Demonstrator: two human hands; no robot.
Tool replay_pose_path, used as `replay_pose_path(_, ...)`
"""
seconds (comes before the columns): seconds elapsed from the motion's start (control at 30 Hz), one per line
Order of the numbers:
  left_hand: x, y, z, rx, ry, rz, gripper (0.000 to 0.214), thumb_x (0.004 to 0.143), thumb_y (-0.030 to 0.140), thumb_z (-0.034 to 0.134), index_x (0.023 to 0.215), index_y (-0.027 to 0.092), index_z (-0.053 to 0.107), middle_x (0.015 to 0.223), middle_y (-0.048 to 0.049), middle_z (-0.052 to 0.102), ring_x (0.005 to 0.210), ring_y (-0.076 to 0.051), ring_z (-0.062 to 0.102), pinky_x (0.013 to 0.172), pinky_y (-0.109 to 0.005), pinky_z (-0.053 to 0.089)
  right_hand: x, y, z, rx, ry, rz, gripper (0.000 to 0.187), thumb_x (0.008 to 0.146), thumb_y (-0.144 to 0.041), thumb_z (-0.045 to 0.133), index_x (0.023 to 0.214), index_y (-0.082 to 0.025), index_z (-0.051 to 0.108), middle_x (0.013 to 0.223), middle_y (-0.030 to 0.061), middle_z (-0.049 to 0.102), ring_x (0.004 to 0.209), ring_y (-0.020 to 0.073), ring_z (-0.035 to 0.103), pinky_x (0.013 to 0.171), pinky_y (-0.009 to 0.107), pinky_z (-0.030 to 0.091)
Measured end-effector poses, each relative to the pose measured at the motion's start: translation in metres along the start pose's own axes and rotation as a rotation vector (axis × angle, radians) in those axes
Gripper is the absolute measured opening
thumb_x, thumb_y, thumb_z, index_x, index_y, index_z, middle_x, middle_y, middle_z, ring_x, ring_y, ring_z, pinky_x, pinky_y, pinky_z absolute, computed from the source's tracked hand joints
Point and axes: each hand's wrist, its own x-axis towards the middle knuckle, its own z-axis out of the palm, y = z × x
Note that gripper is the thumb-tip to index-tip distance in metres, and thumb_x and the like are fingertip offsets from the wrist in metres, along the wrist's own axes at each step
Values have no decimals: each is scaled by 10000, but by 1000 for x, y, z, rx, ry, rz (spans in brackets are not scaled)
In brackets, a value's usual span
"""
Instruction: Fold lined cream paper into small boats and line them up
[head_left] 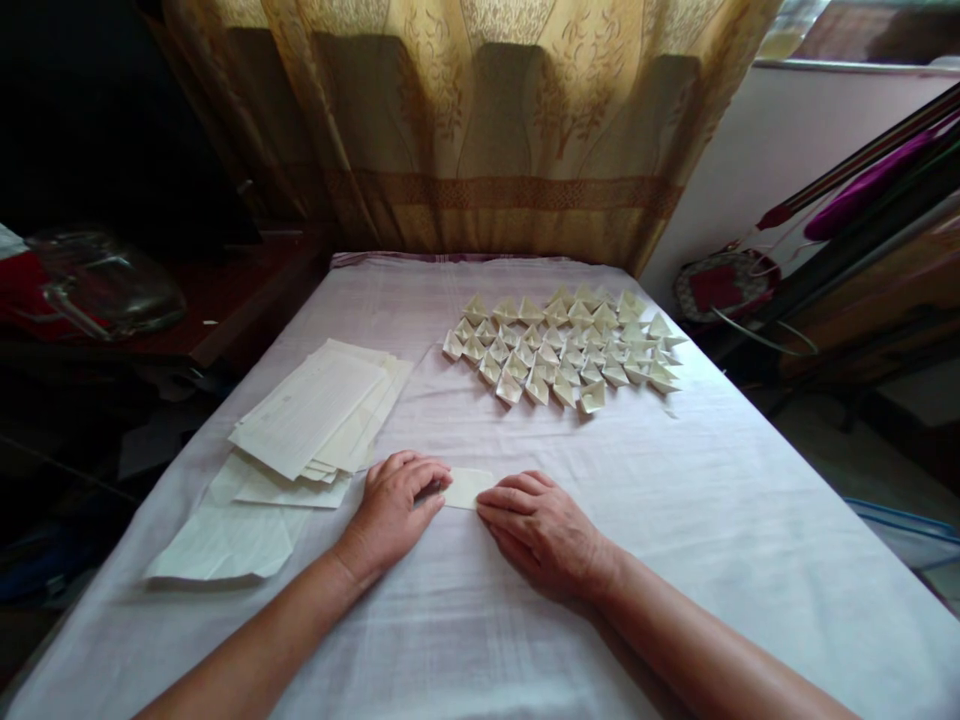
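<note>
A small folded piece of pale paper [466, 488] lies flat on the cloth between my two hands. My left hand [401, 498] grips its left end, fingers curled over with the thumb close below them. On the right end, my right hand [541, 522] presses with its fingers held together, hiding that end. Beyond the hands to the right, many small folded paper boats [555, 345] stand in close rows. Left of my left hand rests a loose stack of paper sheets [311, 405], with a creased sheet [225, 540] partly under it.
The table has a pale checked cloth [675, 560]. A patterned curtain [480, 120] hangs behind its far edge. At the left, a glass jug [112, 285] lies on a dark wooden cabinet [247, 300]. To the right are a round patterned bag [724, 285] and long poles.
</note>
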Motion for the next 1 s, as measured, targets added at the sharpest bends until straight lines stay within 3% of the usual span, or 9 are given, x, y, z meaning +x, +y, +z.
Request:
replay_pose_path(0.33,6,5,-6,-27,-51,-102,348,725,80,619,991,289,699,1091,5,729,1093,-230,598,1000,-439,408,-5,3,-4,-48,19,-82,284,936,-220,496,1156,-198,676,1149,74,721,1074,222,622,906,400,478)
replay_pose_path(0.57,12,20,2,161,62,-79,44,802,213,681,828,243,660,898,-6,714,955,-236,600,866,-388,417,-7,2,-1,-81,0,-63,284,934,-223,505,1157,-192,677,1172,74,712,1087,236,615,910,413,475)
replay_pose_path(0.73,12,13,4,175,93,-4,48,837,214,665,810,237,632,872,7,692,926,-207,586,845,-349,396,-7,0,-1,-76,-8,-36,282,943,-227,498,1160,-206,677,1178,73,709,1091,226,613,899,394,480)
replay_pose_path(1.0,30,3,6,248,175,-96,53,846,216,637,798,229,620,860,-20,693,896,-232,592,797,-351,404,-6,-1,-4,-74,3,-44,275,935,-227,507,1145,-209,683,1160,71,716,1079,224,621,884,389,487)
